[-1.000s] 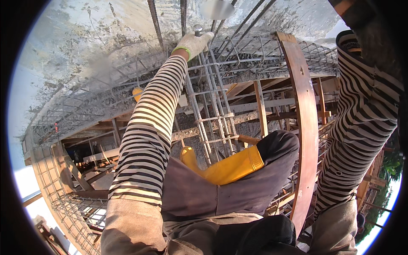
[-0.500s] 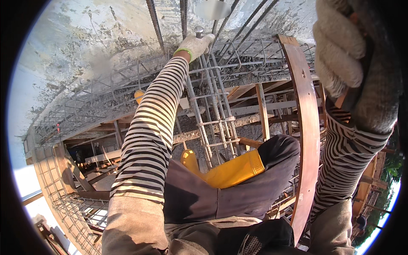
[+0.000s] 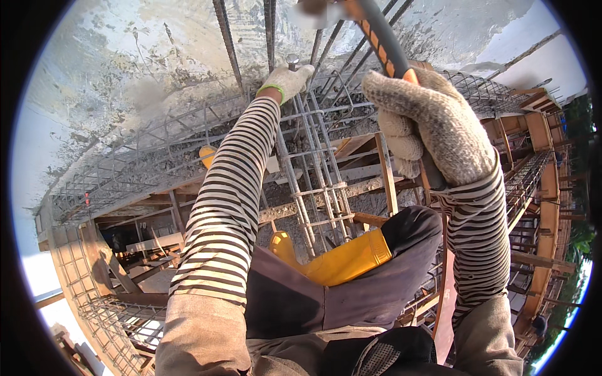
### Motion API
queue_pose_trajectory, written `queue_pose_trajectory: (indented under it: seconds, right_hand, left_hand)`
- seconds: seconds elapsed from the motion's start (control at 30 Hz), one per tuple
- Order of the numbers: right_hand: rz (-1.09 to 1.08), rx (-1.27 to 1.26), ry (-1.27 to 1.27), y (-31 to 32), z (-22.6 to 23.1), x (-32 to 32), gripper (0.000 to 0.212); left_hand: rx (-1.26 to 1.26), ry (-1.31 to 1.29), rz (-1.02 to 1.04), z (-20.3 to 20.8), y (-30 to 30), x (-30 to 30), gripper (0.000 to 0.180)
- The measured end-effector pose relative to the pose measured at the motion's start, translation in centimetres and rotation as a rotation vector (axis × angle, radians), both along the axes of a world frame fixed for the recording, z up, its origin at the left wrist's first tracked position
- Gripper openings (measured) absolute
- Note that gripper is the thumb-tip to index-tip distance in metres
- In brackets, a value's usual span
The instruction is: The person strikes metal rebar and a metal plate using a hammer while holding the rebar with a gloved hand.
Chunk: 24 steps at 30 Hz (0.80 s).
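Observation:
My left hand (image 3: pixel 288 81), in a pale knitted glove, is closed round a steel chisel (image 3: pixel 292 60). Only the chisel's round top end shows above the fist; its lower part is hidden. Beneath that hand is rough, chipped concrete crossed by steel bars. My right hand (image 3: pixel 439 125), gloved too, grips a hammer (image 3: pixel 379 44) by its black and orange handle. The hammer's head is blurred at the upper edge, above and slightly right of the chisel, apart from it. A rebar cage (image 3: pixel 320 175) runs from beside my left hand down toward my yellow boots (image 3: pixel 345 257).
Upright steel bars (image 3: pixel 269 37) stand before the stained concrete wall (image 3: pixel 119 69). Timber formwork (image 3: pixel 539 182) and more rebar mesh lie at the right. Another mesh (image 3: pixel 94 294) spans the lower left. Wooden props (image 3: pixel 385 169) and gaps open below my legs.
My right hand has swung the hammer from the far upper right down and left, toward the chisel. My left hand has stayed nearly in place.

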State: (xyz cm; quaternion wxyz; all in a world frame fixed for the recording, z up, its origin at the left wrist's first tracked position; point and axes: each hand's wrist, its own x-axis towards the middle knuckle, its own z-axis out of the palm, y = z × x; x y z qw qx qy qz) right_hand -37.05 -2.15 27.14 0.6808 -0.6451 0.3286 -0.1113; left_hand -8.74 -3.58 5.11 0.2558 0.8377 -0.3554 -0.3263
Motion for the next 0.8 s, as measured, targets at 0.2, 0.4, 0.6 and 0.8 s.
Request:
queue_pose_trajectory:
  seconds: [0.2,0.4,0.6,0.8]
  right_hand:
    - [0.144,-0.249,-0.434,-3.3,3.8,0.3,0.031]
    - [0.148,-0.281,0.627,-3.5,-9.6,3.5,0.023]
    - [0.004,0.056,0.076,0.1,0.7,-0.8,0.036]
    - [0.073,-0.184,-0.545,-6.2,7.3,-1.5,0.034]
  left_hand:
    - [0.000,0.051,0.000,-0.3,-1.6,-1.8,0.086]
    - [-0.052,-0.009,-0.026,-3.4,-1.6,-0.5,0.081]
    - [-0.024,-0.105,0.075,-2.2,-0.7,1.7,0.072]
    - [-0.012,-0.093,0.051,-2.8,-3.0,-1.0,0.075]
